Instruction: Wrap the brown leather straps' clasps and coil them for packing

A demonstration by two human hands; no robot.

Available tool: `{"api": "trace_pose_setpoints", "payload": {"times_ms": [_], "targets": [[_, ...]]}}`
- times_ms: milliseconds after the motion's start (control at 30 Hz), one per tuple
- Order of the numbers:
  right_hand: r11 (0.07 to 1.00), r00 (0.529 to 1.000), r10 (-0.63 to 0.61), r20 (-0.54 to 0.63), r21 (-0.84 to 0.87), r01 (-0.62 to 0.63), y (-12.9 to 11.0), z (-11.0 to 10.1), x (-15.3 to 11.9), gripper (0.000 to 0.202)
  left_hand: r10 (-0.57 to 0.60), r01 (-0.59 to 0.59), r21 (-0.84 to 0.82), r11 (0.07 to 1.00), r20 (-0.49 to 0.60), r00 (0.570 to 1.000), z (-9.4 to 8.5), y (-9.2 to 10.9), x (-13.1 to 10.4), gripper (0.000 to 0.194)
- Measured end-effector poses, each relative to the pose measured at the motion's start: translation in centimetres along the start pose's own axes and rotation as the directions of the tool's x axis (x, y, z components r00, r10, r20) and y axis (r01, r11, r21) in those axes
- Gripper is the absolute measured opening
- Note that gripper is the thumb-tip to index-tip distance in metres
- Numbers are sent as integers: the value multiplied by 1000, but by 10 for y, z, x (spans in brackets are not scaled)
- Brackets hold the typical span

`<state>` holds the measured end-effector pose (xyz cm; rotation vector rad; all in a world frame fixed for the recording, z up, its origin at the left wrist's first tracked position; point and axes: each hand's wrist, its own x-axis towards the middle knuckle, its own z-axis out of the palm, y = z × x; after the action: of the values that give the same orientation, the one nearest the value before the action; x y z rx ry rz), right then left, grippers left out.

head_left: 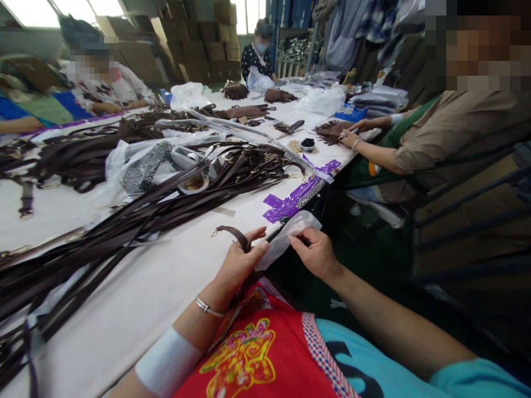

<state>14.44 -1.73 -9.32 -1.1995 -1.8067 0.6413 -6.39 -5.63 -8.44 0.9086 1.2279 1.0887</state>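
My left hand (238, 262) is closed around a dark brown strap (234, 232), whose free end with a gold-coloured clasp sticks out over the white table (182, 276). Its thumb also lies against a thin, whitish translucent plastic bag (280, 246). My right hand (317, 254) pinches the bag's other side between thumb and fingertips. The bag stretches between both hands just off the table's edge, beside purple tape (286, 202). How much of the strap lies inside my left palm is hidden.
Long brown straps (157, 221) with metal clasps lie heaped at the left. Among them are a tape roll (193, 183) and plastic wrapping. A co-worker (448, 132) handles brown pieces (332, 131) at the right; two more people sit across the table. Cartons (207, 50) are stacked behind.
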Motion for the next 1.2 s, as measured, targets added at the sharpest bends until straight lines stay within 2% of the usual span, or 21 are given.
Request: {"api": "trace_pose_setpoints", "payload": {"times_ms": [67,133,200,267,333,367,400,433,500,533,567,633,700,767,833,933,1000,1067,1133,1200], "targets": [[972,987,127,102,186,-145,-7,8,4,18,-58,51,88,995,70,996,3,-3,-3,55],[893,959,220,178,358,-271,-10,14,8,19,-129,118,115,986,95,987,3,-7,-6,39],[820,929,304,210,439,-367,-8,20,8,19,-187,174,115,978,116,975,0,-10,-11,37],[796,873,366,322,378,-473,-4,24,5,21,-218,203,109,973,155,964,-7,-10,-19,37],[837,778,399,485,155,-525,1,27,6,26,-226,211,106,972,159,961,-15,-8,-28,35],[876,749,396,532,27,-482,3,28,10,31,-218,204,106,973,138,966,-21,-8,-32,35],[917,757,370,538,-78,-392,4,29,18,36,-207,195,109,975,112,972,-27,-7,-36,35],[951,802,309,511,-151,-269,3,31,30,40,-195,184,119,976,82,978,-34,-8,-38,34],[978,914,75,398,-207,10,-5,41,63,41,-176,171,157,973,21,984,-52,-10,-40,34],[968,933,-65,354,-204,145,-12,49,84,38,-174,173,175,969,-12,985,-61,-13,-40,33],[945,922,-192,336,-191,267,-21,61,105,34,-175,181,185,966,-48,983,-70,-15,-39,33],[867,838,-365,406,-180,465,-42,94,148,28,-179,194,154,969,-105,978,-85,-21,-36,34],[778,739,-373,562,-245,579,-61,137,185,30,-167,178,74,981,-135,977,-95,-27,-33,37],[716,690,-284,666,-332,614,-73,184,214,36,-148,152,18,988,-137,980,-101,-30,-32,39],[702,674,-213,707,-369,609,-77,226,233,42,-143,147,18,989,-123,982,-104,-31,-33,40],[714,660,-144,738,-384,586,-73,269,249,46,-154,157,19,987,-98,983,-107,-31,-35,41],[722,658,-121,743,-389,572,-70,283,254,46,-155,155,-8,988,-104,982,-108,-32,-35,41],[733,670,-123,732,-388,559,-71,287,255,43,-149,145,-46,988,-109,983,-108,-34,-33,41],[751,701,-144,699,-384,537,-77,283,253,36,-143,135,-73,988,-123,982,-106,-34,-30,41],[771,749,-168,641,-388,505,-84,270,246,31,-144,132,-87,988,-155,977,-104,-34,-28,40]]}}
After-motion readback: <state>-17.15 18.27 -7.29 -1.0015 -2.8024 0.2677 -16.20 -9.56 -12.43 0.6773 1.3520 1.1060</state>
